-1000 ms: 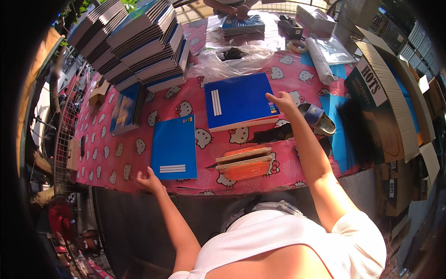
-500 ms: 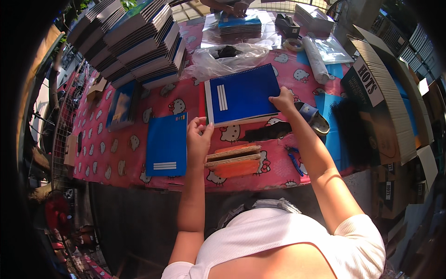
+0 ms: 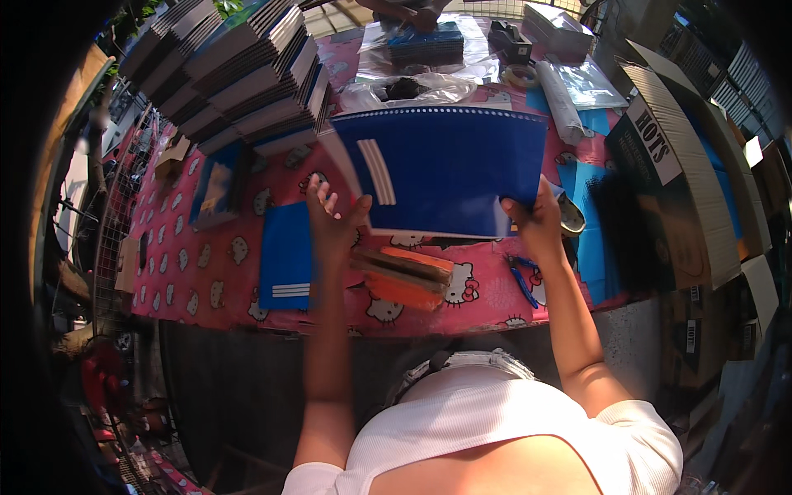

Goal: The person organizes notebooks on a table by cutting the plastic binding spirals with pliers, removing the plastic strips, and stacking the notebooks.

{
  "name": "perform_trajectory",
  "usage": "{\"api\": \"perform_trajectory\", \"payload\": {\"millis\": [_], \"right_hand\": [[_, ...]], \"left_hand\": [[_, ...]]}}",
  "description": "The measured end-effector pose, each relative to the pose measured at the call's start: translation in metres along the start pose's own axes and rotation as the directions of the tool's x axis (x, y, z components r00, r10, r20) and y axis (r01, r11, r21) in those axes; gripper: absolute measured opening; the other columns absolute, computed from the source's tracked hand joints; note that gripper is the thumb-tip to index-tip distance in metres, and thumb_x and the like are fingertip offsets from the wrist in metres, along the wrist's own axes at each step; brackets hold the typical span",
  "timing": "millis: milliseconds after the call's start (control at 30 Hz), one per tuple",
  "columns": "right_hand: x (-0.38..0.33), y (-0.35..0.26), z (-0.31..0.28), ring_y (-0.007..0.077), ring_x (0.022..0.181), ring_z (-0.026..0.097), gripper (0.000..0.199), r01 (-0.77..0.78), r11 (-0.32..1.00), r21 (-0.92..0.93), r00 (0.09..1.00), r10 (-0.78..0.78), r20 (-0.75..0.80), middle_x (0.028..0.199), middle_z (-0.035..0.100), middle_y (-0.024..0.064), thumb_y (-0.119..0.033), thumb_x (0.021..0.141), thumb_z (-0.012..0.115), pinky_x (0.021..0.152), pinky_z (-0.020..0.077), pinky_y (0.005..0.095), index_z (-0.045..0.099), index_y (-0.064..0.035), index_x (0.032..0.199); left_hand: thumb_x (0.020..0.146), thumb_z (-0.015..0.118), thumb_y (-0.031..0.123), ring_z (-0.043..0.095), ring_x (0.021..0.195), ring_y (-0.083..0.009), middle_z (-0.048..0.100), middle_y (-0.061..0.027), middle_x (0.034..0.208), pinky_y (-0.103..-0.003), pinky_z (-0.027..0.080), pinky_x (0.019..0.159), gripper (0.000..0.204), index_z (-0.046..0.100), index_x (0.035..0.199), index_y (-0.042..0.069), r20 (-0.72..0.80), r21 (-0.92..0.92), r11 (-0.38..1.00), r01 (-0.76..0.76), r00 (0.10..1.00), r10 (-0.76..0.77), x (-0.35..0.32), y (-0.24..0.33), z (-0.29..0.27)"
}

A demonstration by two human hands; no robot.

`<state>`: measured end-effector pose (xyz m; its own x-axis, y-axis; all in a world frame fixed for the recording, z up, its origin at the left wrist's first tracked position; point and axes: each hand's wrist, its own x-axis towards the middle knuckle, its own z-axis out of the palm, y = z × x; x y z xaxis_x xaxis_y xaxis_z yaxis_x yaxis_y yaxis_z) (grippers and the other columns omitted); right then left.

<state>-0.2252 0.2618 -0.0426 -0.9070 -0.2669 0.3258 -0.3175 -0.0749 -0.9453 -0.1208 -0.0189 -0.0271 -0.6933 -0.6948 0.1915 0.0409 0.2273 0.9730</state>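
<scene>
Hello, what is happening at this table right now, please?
A person holds up a blue notebook with both hands above a pink patterned table. The right hand grips its lower right corner, and the left hand is at its lower left edge. Another blue notebook lies flat on the table, beside an orange tool. Stacks of notebooks stand at the far left.

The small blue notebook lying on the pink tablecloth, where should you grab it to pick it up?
Probably by its near short edge, coming from the person's side. The small blue notebook lies flat on the tablecloth, with bare cloth there, while the left hand blocks its right side.
</scene>
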Motion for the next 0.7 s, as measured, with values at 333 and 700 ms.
{"api": "perform_trajectory", "payload": {"millis": [333,700], "right_hand": [[-0.101,0.010,0.036,0.0185,0.087,0.061,0.021,0.189,0.956,-0.223,0.953,-0.124,0.275,0.092,0.063,0.0070,0.001,0.080,0.072,0.070,0.0495,0.0320,0.062,-0.0020,0.098],[-0.129,0.043,0.075,0.0316,0.110,0.053,0.073,-0.122,0.984,0.133,0.988,0.107,0.115,0.117,0.048,0.0171,0.002,0.070,0.077,0.089,0.0468,0.0390,0.028,-0.0059,0.124]], "left_hand": [[0.083,0.072,0.011,0.058,0.103,-0.0134,0.063,-0.0055,0.109,-0.031,0.045,0.093,0.043,0.053,0.121,0.001,0.388,-0.226,0.968,-0.109,0.901,0.192,-0.011,0.030,-0.083],[0.072,0.076,-0.003,0.046,0.124,-0.0229,0.048,-0.0112,0.130,-0.038,0.037,0.106,0.074,0.037,0.135,0.007,0.500,-0.275,0.950,0.148,0.866,0.010,-0.027,-0.103,-0.082]]}}
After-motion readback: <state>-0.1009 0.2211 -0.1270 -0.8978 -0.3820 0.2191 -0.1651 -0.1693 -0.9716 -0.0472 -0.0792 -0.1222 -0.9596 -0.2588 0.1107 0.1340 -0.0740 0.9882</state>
